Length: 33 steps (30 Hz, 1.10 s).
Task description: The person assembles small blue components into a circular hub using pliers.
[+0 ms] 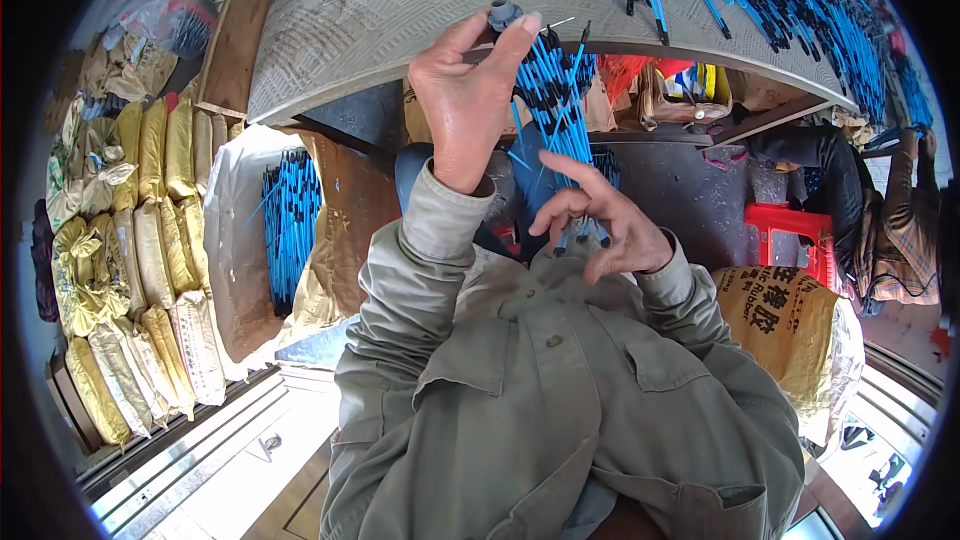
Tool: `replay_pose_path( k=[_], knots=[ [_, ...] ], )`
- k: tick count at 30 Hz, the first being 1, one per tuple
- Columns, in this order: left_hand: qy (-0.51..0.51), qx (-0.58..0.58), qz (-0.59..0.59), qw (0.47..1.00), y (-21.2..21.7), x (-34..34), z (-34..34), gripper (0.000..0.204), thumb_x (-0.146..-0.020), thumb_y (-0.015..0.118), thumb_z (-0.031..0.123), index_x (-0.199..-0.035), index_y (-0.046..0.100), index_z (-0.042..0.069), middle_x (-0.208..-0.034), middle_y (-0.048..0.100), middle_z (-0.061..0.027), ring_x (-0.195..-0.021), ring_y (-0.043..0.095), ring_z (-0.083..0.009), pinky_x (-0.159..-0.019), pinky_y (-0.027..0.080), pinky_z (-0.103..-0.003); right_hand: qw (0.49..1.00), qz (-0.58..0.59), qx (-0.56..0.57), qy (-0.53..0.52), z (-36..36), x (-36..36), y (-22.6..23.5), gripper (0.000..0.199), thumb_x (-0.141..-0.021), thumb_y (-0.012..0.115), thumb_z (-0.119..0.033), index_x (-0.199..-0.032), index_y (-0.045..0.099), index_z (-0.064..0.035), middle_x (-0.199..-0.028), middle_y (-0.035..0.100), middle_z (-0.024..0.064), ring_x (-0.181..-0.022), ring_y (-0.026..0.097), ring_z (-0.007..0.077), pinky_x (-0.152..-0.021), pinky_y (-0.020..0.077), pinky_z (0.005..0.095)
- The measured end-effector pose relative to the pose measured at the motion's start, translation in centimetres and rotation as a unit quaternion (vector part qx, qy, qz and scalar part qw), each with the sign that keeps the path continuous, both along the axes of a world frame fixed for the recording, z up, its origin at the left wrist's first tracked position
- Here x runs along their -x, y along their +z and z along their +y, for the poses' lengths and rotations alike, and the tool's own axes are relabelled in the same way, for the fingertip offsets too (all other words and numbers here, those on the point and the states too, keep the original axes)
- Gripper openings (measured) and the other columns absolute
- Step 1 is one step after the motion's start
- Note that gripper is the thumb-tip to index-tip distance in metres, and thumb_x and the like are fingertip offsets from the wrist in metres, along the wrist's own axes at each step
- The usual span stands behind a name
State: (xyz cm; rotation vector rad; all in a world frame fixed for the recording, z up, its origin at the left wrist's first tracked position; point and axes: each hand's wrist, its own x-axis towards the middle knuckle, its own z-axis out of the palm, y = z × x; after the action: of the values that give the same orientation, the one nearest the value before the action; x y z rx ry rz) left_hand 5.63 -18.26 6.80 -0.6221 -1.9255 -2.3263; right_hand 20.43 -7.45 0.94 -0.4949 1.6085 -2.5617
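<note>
Left hand [468, 90] around grey piece [504, 14]

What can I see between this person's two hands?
In the head view, a bundle of blue-and-black sticks shows between the left hand and the right hand. Relative depth is unclear.

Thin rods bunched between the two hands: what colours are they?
The thin rods are bright blue with black sections; see the head view.
</note>
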Motion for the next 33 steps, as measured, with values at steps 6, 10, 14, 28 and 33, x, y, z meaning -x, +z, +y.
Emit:
replay_pose_path(
  k=[6,10,14,28,33],
  knots=[
    [-0.008,0.036,0.017,0.999,-0.2,-0.4,-0.4,0.021,-0.076,0.072,0.012,-0.084,0.064,-0.006,-0.067,0.058,0.0028,-0.064,0.045,-0.0012,-0.056,0.038,-0.017,0.963,0.033,-0.252,0.093,0.9,1.3,0.1,0.061,-0.068,0.077,-0.034,-0.118,0.056,-0.0054,-0.090,0.057,0.0077,-0.084,0.055,0.0189,-0.077,0.0435,0.0312],
    [-0.037,0.067,-0.008,0.997,0.3,-0.2,-1.6,0.020,-0.077,0.072,0.011,-0.085,0.064,-0.006,-0.069,0.056,0.0031,-0.066,0.044,-0.0012,-0.058,0.038,-0.017,0.928,0.169,-0.316,0.101,1.2,1.7,-0.1,0.059,-0.066,0.078,-0.032,-0.116,0.057,-0.0067,-0.089,0.056,0.0081,-0.084,0.055,0.0194,-0.079,0.0441,0.0321],
    [-0.031,0.080,-0.003,0.996,-0.3,0.0,-2.6,0.019,-0.077,0.071,0.009,-0.087,0.064,-0.006,-0.074,0.055,0.0035,-0.070,0.043,-0.0017,-0.062,0.037,-0.016,0.947,0.210,-0.242,-0.039,1.1,1.4,0.8,0.048,-0.069,0.077,-0.030,-0.107,0.062,-0.0062,-0.089,0.057,0.0084,-0.083,0.056,0.0202,-0.076,0.0443,0.0319],
    [-0.057,0.084,-0.062,0.993,0.6,-1.0,-5.5,0.017,-0.082,0.065,0.004,-0.098,0.064,-0.003,-0.089,0.058,0.0025,-0.078,0.046,-0.0031,-0.070,0.038,-0.016,0.796,0.317,-0.360,-0.369,-0.3,7.0,0.1,0.026,-0.065,0.075,-0.005,-0.089,0.067,-0.0065,-0.088,0.059,0.0087,-0.078,0.055,0.0185,-0.065,0.0433,0.0281],
    [-0.057,0.080,-0.088,0.991,1.1,-1.6,-6.2,0.017,-0.082,0.062,0.001,-0.098,0.064,-0.003,-0.091,0.058,0.0022,-0.080,0.047,-0.0031,-0.073,0.038,-0.016,0.827,0.318,-0.227,-0.405,-1.5,8.9,0.8,0.024,-0.066,0.075,-0.003,-0.088,0.065,-0.0058,-0.083,0.058,0.0083,-0.073,0.055,0.0184,-0.062,0.0426,0.0271]
  ],
)
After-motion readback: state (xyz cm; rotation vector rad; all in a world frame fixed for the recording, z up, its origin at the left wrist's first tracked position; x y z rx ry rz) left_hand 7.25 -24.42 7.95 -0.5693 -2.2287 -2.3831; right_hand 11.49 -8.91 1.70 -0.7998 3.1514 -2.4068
